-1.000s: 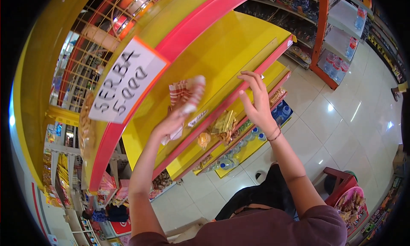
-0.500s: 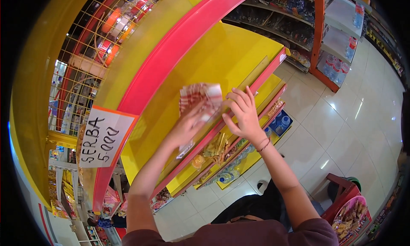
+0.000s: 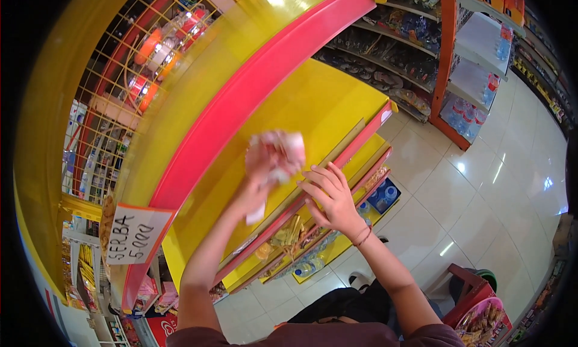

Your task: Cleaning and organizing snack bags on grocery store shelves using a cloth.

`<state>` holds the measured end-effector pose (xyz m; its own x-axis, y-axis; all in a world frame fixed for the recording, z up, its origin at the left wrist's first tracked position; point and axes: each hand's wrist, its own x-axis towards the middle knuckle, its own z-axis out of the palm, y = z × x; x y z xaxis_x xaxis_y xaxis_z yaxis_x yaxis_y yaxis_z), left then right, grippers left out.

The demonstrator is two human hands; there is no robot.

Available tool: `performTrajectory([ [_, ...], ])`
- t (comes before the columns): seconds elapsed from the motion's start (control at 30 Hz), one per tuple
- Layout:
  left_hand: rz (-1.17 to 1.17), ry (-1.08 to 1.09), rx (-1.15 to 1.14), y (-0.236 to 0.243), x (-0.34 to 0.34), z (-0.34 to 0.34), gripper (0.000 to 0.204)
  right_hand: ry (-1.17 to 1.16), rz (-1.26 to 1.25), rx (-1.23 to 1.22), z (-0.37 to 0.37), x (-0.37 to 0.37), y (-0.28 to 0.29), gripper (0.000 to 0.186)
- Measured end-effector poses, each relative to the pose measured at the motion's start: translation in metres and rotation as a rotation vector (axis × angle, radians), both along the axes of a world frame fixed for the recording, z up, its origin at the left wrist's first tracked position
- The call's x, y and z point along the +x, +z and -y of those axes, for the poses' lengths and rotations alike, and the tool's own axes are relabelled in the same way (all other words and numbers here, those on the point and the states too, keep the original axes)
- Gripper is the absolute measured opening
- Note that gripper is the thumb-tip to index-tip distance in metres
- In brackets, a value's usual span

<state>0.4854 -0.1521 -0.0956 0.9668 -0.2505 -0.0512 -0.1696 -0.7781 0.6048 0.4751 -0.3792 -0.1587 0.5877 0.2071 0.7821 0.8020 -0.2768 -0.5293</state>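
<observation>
A crumpled red-and-white cloth is bunched under my left hand, over the yellow shelf board. Motion blurs both the cloth and the fingers, but the hand is closed on the fabric, and a pale end hangs down by the wrist. To its right, my right hand hovers by the shelf's red front edge, fingers spread and nothing in them. I cannot tell whether its fingertips touch the edge.
A red-edged upper shelf with a handwritten price card arches above the board. Lower shelves carry snack packs and water bottles. Yellow wire mesh stands left. A pink basket of snacks sits at lower right.
My left hand and the cloth have shifted slightly left and down in the picture. The right hand has also moved lower and left, still spread. The whole view has tilted a little.
</observation>
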Motion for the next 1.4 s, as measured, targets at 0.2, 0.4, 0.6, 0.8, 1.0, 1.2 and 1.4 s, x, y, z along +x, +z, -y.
performTrajectory([
  [0.2,-0.018,0.207,0.05,0.008,-0.024,-0.032,0.039,-0.256,-0.067,0.0,0.044,0.046,0.008,0.048],
  [0.4,0.186,0.239,0.198,-0.001,0.071,-0.009,0.046,-0.302,-0.127,0.15,0.07,0.102,0.0,0.04],
  [0.6,0.117,-0.336,0.335,0.002,0.043,0.051,0.046,-0.31,-0.046,0.107,0.068,0.12,-0.028,0.023],
  [0.8,0.189,0.478,0.223,-0.019,0.102,-0.06,0.048,-0.284,0.062,0.166,0.067,0.126,-0.031,0.013],
  [1.0,0.098,0.269,0.081,-0.021,0.175,0.013,0.048,-0.289,0.073,0.21,0.062,0.133,-0.046,0.01],
  [1.2,0.261,0.068,0.232,-0.015,0.117,0.029,0.042,-0.304,0.116,0.202,0.064,0.14,-0.052,0.011],
  [1.4,0.381,0.419,0.323,-0.021,0.212,-0.051,0.042,-0.28,0.138,0.247,0.048,0.14,-0.047,0.011],
])
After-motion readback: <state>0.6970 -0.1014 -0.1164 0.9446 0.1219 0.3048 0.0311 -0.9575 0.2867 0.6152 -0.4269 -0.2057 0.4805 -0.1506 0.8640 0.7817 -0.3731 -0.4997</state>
